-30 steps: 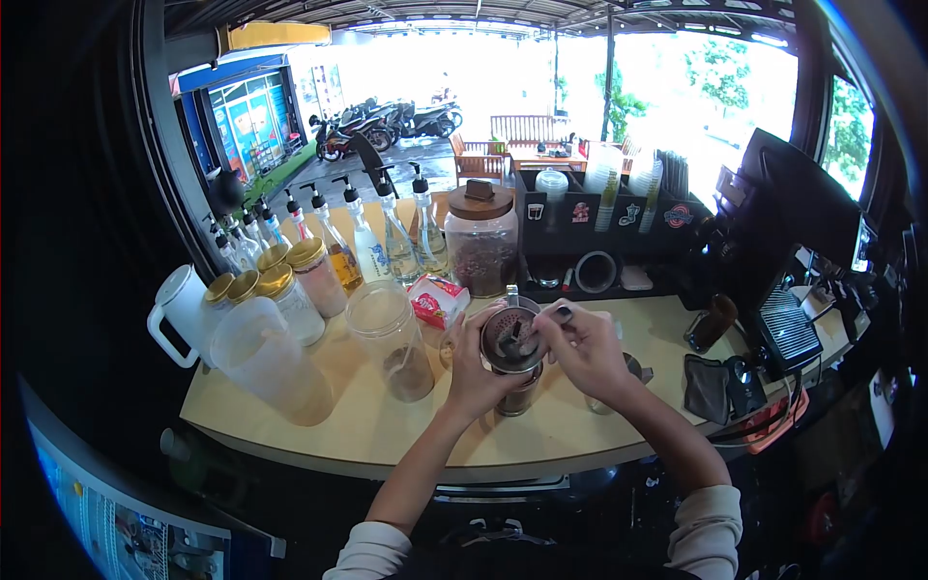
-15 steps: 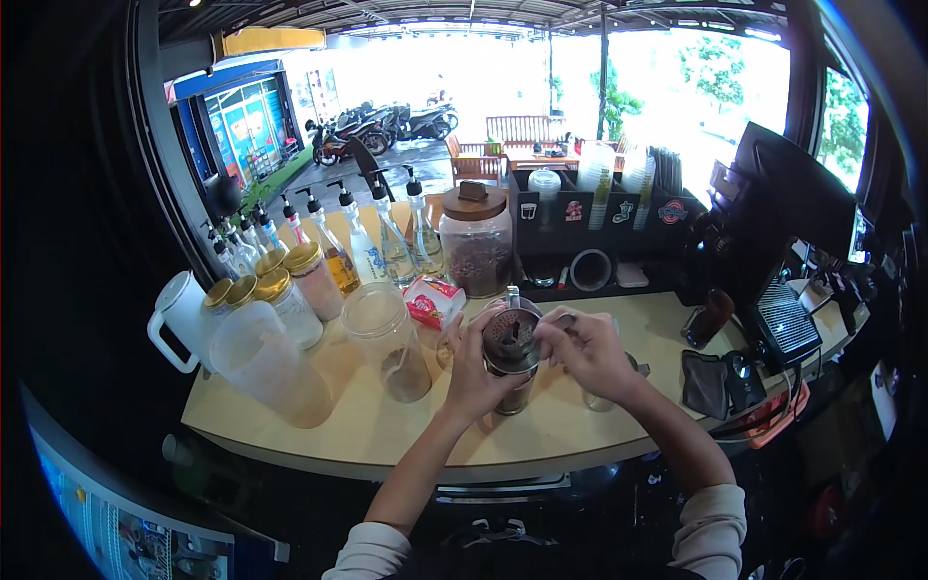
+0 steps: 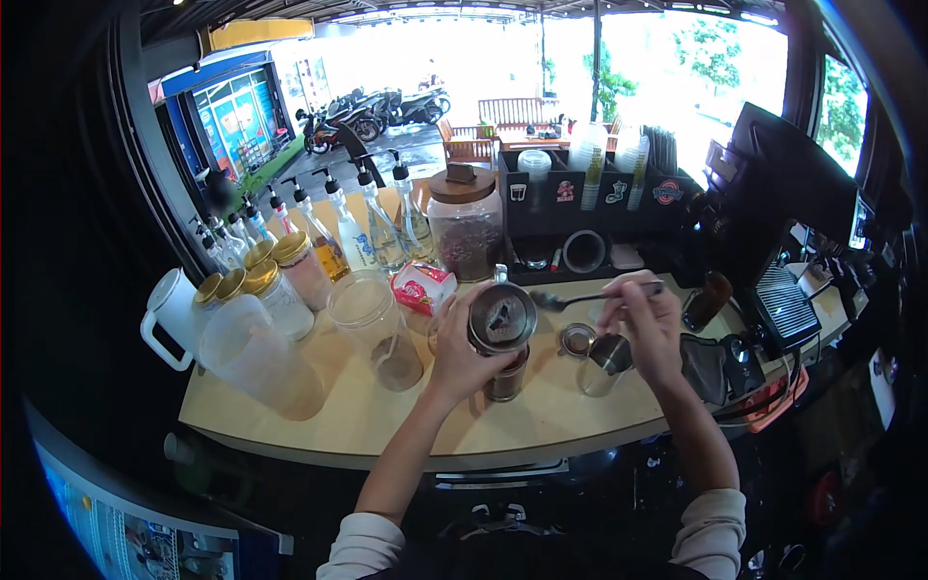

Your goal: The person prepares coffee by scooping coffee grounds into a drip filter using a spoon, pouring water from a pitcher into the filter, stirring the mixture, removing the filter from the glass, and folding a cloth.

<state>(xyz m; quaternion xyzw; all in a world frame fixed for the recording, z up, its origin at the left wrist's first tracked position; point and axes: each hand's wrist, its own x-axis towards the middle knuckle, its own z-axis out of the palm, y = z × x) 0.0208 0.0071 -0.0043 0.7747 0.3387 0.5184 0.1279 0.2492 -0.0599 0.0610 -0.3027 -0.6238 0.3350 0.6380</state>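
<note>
My left hand is closed around a round metal cup, whose handle sticks up at the far side. Something dark and shiny lies inside, too unclear to name. Below it stands a glass with dark brown contents, partly hidden by my fingers. To the right, my right hand grips a spoon, its bowl pointing left towards the cup but apart from it. Under that hand are a clear glass and a small round metal piece.
Left on the counter stand a clear jar, a frosted pitcher, a white jug and several gold-lidded jars. Pump bottles, a wooden-lidded jar and a black cup organizer line the back.
My right hand has moved right with the spoon, away from the metal cup. The cup in my left hand has tilted, so its perforated part no longer shows. The view shifted slightly.
</note>
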